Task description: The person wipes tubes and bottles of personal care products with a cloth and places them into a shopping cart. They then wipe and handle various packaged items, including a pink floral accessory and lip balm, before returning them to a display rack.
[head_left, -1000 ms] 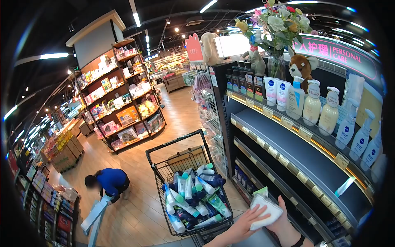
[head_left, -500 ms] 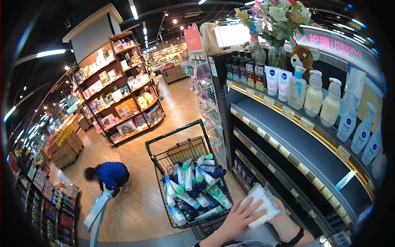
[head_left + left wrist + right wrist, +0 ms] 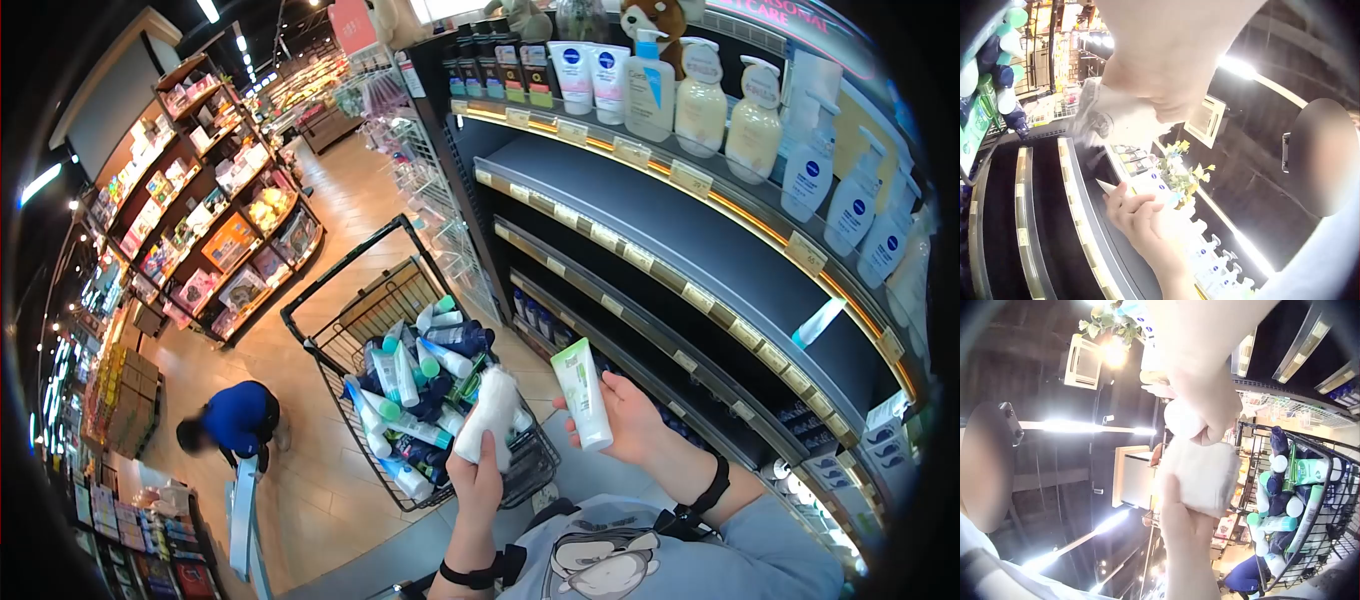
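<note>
My left hand (image 3: 480,470) grips a folded white cloth (image 3: 489,412) over the near end of the shopping cart (image 3: 330,355). Just to its right, my right hand (image 3: 625,410) holds a white tube with a green label (image 3: 583,392) upright in front of the dark shelves. The two hands are a little apart. In the left wrist view the cloth (image 3: 1110,119) sits under the left hand, with the right hand (image 3: 1138,215) below it. In the right wrist view the cloth (image 3: 1200,475) is in the left hand's fingers (image 3: 1175,512), below the right hand.
The black wire cart holds several tubes (image 3: 410,385). On the right stands a shelving unit with an empty grey shelf (image 3: 680,235) and pump bottles (image 3: 755,120) above. A person in blue (image 3: 235,420) crouches on the wooden floor at the left. Display racks (image 3: 215,230) stand further back.
Both hands held the cloth and tube together before. Now they have parted: the left keeps the cloth, the right the tube. The head view has tilted downward.
</note>
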